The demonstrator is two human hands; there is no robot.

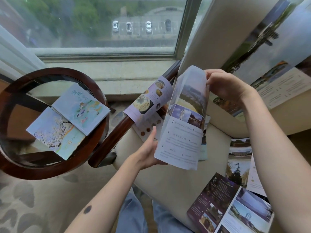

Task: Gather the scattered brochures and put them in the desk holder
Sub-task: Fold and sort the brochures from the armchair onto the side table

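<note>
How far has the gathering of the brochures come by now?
Done: nothing visibly; no holder is in view. In hand: the left grip and the right grip hold one pale brochure above the armchair. Left: the food brochure over the armrest, the purple brochure and others on the seat, a large brochure on the backrest.

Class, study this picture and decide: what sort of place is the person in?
Probably a hotel room's sitting corner, high up: a cream armchair strewn with brochures, a round dark-wood side table, and a window looking down on parked cars.
</note>
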